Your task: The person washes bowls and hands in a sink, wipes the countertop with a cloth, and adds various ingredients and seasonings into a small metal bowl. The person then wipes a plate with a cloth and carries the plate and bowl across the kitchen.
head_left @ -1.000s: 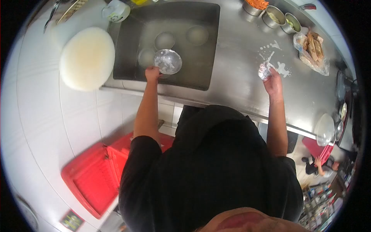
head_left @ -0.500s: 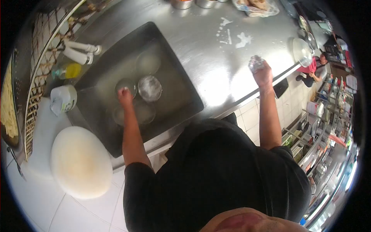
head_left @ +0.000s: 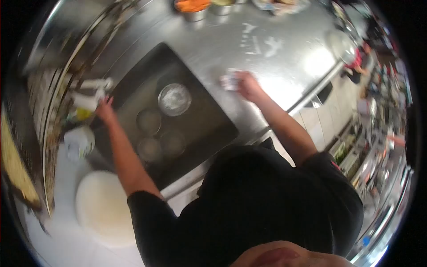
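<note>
My left hand [head_left: 105,108] reaches to the left edge of a dark, griddle-like plate [head_left: 204,122]. Its fingers look spread, right beside two white bottles [head_left: 86,100] lying on their sides; whether they touch is blurred. My right hand [head_left: 250,86] is closed on a whitish, crumpled wad [head_left: 230,80], over the steel counter just right of the plate. On the plate sits a round clear-looking dish [head_left: 174,99] with white bits inside. Several faint round shapes, one a ring [head_left: 149,122], lie nearer me.
A yellow-green bottle [head_left: 81,115] and a white jug [head_left: 80,142] stand left of the plate, above a big pale round board [head_left: 104,209]. Metal tubs, one with orange pieces [head_left: 192,5], line the back. White splashes [head_left: 271,46] mark the steel counter. Another person [head_left: 357,62] is far right.
My left hand has left the round shapes on the plate and moved left to the white bottles. My right hand has swung left with the wad, towards the plate. The view has shifted.
</note>
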`<state>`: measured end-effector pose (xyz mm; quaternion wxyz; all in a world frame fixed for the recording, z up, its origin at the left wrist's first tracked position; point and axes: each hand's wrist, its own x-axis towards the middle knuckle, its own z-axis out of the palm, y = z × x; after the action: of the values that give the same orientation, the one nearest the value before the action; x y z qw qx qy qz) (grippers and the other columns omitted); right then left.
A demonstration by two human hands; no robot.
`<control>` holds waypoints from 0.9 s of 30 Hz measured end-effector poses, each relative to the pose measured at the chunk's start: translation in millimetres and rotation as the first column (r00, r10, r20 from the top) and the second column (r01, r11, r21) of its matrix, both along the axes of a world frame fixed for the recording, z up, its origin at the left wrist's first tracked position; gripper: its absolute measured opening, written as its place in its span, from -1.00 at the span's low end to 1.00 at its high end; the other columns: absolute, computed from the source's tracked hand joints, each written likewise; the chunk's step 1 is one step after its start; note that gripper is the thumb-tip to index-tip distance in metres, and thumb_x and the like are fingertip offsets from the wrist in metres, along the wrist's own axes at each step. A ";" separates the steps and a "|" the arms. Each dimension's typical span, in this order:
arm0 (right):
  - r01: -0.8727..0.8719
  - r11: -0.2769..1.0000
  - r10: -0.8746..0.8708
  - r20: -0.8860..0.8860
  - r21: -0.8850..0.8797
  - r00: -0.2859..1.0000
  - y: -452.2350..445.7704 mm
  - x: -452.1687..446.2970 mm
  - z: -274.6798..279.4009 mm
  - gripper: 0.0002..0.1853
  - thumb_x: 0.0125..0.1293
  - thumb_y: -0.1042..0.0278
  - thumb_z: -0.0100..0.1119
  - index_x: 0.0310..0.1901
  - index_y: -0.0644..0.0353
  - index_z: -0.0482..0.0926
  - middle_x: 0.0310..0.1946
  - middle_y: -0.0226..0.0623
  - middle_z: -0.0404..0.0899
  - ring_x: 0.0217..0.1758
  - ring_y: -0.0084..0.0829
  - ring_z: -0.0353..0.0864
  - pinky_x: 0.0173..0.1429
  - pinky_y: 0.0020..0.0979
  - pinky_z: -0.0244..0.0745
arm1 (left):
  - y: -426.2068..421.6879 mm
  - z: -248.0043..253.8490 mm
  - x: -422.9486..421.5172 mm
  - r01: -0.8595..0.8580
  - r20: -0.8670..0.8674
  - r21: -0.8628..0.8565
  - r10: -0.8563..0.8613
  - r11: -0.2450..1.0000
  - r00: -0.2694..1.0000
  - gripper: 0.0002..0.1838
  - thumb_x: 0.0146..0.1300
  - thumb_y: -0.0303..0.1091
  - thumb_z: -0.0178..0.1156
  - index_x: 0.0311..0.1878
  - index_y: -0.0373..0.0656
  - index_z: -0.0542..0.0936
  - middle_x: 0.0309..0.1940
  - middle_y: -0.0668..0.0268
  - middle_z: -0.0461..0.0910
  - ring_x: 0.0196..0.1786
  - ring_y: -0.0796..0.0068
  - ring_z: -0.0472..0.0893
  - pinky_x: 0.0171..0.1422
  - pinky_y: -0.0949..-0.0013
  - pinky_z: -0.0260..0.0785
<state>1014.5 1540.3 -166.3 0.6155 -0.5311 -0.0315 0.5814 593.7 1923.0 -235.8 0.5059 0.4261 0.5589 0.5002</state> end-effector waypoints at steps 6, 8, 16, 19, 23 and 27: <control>-0.267 0.940 0.287 -0.069 0.212 0.955 110.7 -89.9 17.7 -0.68 0.36 0.36 -0.08 -0.01 0.41 0.49 -0.17 -0.10 0.64 -0.11 -0.30 0.65 0.07 -0.27 0.54 | -3.6 -3.8 -15.7 0.133 -0.016 0.010 -0.133 0.991 0.991 -0.51 0.34 -0.43 -0.05 0.32 -0.26 0.18 0.03 0.02 0.45 -0.16 0.21 0.60 -0.16 0.24 0.60; -0.319 0.932 0.339 -0.103 0.171 0.935 142.2 -119.5 20.5 -0.68 0.36 0.36 -0.11 0.02 0.39 0.46 -0.13 -0.07 0.62 -0.11 -0.28 0.64 0.10 -0.27 0.52 | 0.5 -4.3 -10.5 0.033 -0.058 -0.004 -0.033 0.999 0.998 -0.56 0.40 -0.30 -0.07 0.29 -0.20 0.22 -0.08 0.09 0.48 -0.31 0.32 0.59 -0.31 0.29 0.60; -0.426 0.883 0.466 -0.256 0.199 0.847 236.5 -197.6 -9.9 -0.69 0.35 0.35 -0.14 0.02 0.35 0.43 -0.10 -0.06 0.58 -0.05 -0.18 0.60 0.14 -0.18 0.50 | 4.4 6.9 -17.6 0.093 0.405 -0.301 0.039 0.949 0.913 -0.53 0.39 0.04 -0.06 0.11 -0.17 0.36 -0.35 0.20 0.53 -0.50 0.41 0.49 -0.51 0.32 0.38; -0.404 0.900 0.435 -0.327 0.161 0.839 254.0 -222.9 -34.2 -0.70 0.36 0.34 -0.13 -0.02 0.34 0.47 -0.16 -0.06 0.59 -0.08 -0.20 0.61 0.10 -0.19 0.52 | -40.2 12.8 18.1 0.076 0.536 -0.313 0.110 0.947 0.837 -0.52 0.40 0.05 -0.09 0.09 -0.19 0.37 -0.36 0.20 0.54 -0.38 0.38 0.52 -0.30 0.24 0.45; -0.515 0.823 0.537 -0.036 0.241 0.843 261.7 -252.4 -60.4 -0.73 0.33 0.34 -0.05 -0.11 0.36 0.54 -0.22 -0.10 0.60 -0.13 -0.17 0.63 0.00 -0.19 0.55 | -85.7 -24.8 39.3 0.197 0.677 -0.324 0.081 0.925 0.732 -0.58 0.40 0.00 -0.10 -0.05 -0.21 0.45 -0.34 0.22 0.55 -0.31 0.37 0.56 -0.17 0.21 0.47; -0.696 0.712 0.503 0.630 0.086 0.592 250.0 -255.2 -38.2 -0.81 0.24 0.50 0.05 -0.19 0.41 0.58 -0.34 -0.09 0.62 -0.30 -0.30 0.66 -0.21 -0.33 0.59 | -108.0 -85.5 34.1 0.417 0.964 -0.100 -0.016 0.903 0.267 -0.64 0.39 -0.10 -0.10 -0.18 -0.22 0.51 -0.28 0.24 0.58 -0.24 0.35 0.58 -0.06 0.20 0.45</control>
<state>759.3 1790.3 -204.4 0.4190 -0.5255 -0.4863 0.5584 627.9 1815.0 -321.3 0.8648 0.0284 0.1621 0.4744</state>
